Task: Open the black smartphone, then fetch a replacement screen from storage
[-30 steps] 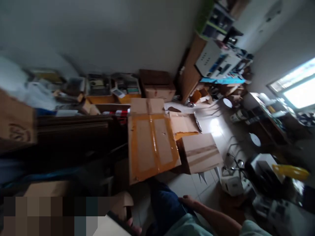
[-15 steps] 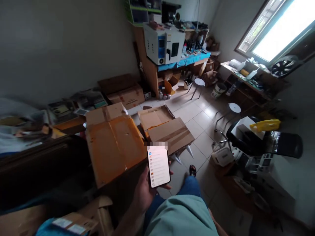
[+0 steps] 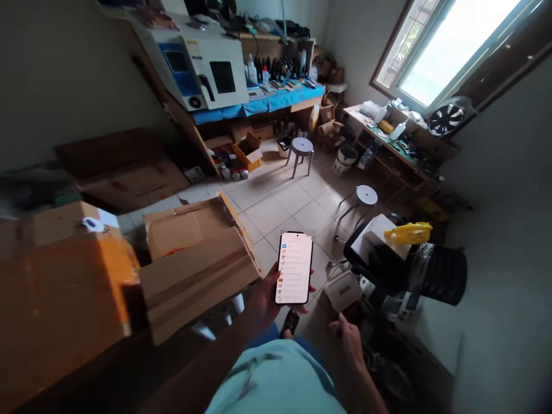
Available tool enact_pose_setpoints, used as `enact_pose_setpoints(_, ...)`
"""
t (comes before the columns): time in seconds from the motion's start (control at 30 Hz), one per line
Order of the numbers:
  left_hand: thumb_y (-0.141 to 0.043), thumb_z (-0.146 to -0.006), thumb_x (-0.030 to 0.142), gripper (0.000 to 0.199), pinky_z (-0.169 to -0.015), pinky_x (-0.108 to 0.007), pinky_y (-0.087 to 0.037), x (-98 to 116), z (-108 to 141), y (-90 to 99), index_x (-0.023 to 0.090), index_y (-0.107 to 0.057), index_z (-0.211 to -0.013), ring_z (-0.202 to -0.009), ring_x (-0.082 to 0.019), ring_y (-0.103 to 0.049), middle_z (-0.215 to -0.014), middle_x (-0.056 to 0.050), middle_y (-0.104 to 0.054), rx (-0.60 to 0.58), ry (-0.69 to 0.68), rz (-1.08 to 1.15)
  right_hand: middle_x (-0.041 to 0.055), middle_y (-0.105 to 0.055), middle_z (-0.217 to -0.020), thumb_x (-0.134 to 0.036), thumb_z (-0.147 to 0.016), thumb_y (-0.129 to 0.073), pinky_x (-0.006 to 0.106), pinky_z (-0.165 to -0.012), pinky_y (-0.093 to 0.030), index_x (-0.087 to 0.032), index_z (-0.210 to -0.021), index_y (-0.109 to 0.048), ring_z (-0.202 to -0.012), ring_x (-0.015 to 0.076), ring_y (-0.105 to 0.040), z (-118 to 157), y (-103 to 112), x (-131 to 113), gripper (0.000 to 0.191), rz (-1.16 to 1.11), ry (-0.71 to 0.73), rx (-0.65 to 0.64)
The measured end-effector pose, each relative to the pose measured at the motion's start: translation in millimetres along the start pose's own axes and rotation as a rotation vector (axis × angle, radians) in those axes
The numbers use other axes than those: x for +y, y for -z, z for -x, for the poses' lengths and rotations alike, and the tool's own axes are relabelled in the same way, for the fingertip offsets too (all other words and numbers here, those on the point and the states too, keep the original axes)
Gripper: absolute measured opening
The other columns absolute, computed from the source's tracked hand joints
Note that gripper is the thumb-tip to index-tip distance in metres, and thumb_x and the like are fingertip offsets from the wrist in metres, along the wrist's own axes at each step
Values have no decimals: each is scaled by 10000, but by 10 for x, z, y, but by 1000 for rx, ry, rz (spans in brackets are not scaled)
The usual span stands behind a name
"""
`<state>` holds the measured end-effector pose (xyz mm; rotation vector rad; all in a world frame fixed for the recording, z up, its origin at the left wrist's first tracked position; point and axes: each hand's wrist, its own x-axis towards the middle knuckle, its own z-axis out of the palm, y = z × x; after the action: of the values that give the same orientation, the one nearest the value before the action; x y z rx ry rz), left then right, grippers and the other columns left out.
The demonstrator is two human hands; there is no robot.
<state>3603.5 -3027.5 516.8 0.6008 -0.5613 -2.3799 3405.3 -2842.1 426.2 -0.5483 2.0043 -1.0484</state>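
A smartphone with a lit white screen showing a list of rows sits in my left hand. My left fingers wrap round its edges, with fingertips showing at its right side. To the right and lower down, my right hand hangs apart from the phone, fingers loosely bent and somewhat apart, with nothing visible in it. Below both hands are my light green shirt and one sandalled foot on the floor.
Large cardboard boxes stand at my left. Ahead are a white oven on a bench, two round stools and a worktable under the window. At my right, an office chair carries a white box and a yellow bag.
My view has moved forward and turned right, past the boxes. The phone stays in my left hand. My right hand has come up into view.
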Motion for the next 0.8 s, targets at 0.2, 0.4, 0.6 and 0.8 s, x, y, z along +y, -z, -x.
enact_pose_setpoints(0.2,-533,-1096,434,549,-755,-502,-719,-19,-1100,51,309,-472,-1627,-1167,-397,-786,-1468,-179,-717,3,6,12,84,-841,-1137,-699,-990,-605,402,-1023,-572,-232,-1111,-846,-1123,296,-759,-1591,-74,-1172,540,-184,239,-230)
enact_pose_setpoints(0.4,-610,-1070,438,641,-855,-498,-703,380,-2376,204,348,-417,-1675,-1139,-353,-792,-1410,-135,-756,101,2,44,77,-821,-1054,-572,-961,-766,330,-809,-605,-207,-1262,-776,-949,252,-750,-2875,-608,-2421,473,-353,303,-484)
enact_pose_setpoints(0.6,-604,-1080,496,618,-813,-423,-699,1308,-3524,215,289,-478,-1648,-1099,-329,-801,-1314,-139,-796,167,-46,48,51,-780,-907,-572,-945,-786,272,-701,-552,-180,-1079,-791,-790,187,-683,-4079,-1136,-3329,414,-279,291,-438)
enact_pose_setpoints(0.8,-529,-1106,538,539,-710,-377,-698,2198,-4504,624,253,-596,-1559,-1062,-335,-823,-1285,-146,-815,208,-187,96,53,-783,-929,-547,-967,-759,250,-648,-500,-180,-1140,-798,-761,171,-635,-5212,-1862,-4217,408,-275,280,-616)
